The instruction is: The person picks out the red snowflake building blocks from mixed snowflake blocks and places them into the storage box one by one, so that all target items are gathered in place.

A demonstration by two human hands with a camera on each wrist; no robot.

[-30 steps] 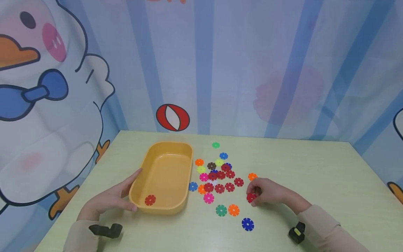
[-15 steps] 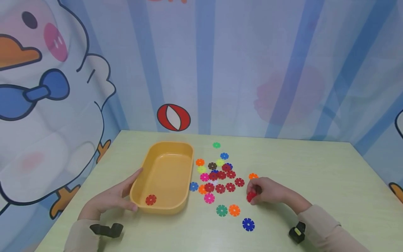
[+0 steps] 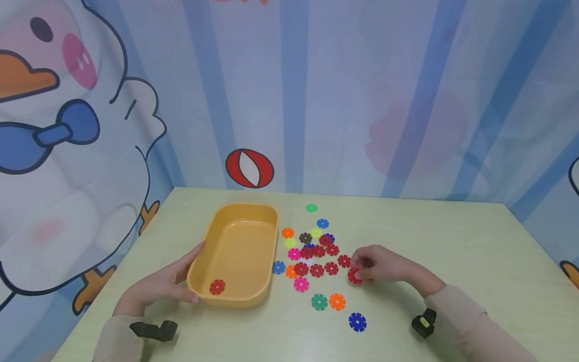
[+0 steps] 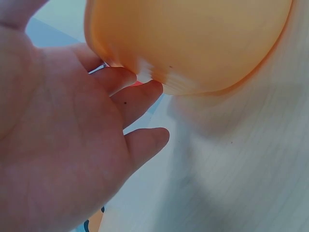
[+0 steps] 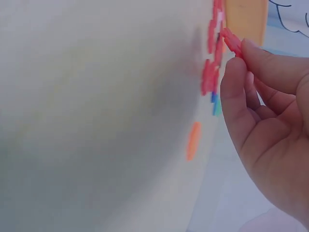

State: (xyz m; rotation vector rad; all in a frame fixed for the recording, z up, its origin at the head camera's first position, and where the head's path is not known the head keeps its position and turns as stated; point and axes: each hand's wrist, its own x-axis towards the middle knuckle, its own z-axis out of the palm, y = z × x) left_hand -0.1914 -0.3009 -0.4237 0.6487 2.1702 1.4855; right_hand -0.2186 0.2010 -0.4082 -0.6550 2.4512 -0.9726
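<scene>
Between thumb and forefinger, my right hand (image 3: 382, 264) pinches a red notched plastic disc (image 3: 355, 275), right of the scattered pile. The right wrist view shows that same red disc (image 5: 232, 42) at the fingertips, clear of the table. My left hand (image 3: 156, 291) lies against the left side of a yellow tray (image 3: 192, 279), thumb near its front corner and fingers spread along the wall. In the left wrist view, fairly straight fingers (image 4: 140, 101) touch the outside of the tray (image 4: 193, 43). One red disc (image 3: 217, 287) lies inside the tray, near its front left.
Several red discs (image 3: 317, 270) form a loose cluster right of the tray, among pink, yellow, brown and blue ones. Nearer me lie a green disc (image 3: 319, 302), an orange disc (image 3: 337, 301) and a dark blue disc (image 3: 357, 322). A printed curtain (image 3: 334, 100) hangs behind the table.
My right hand has shifted a little left and away from me with the red disc, which has turned flatter to view. It now covers an orange disc. The left hand and tray stay put.
</scene>
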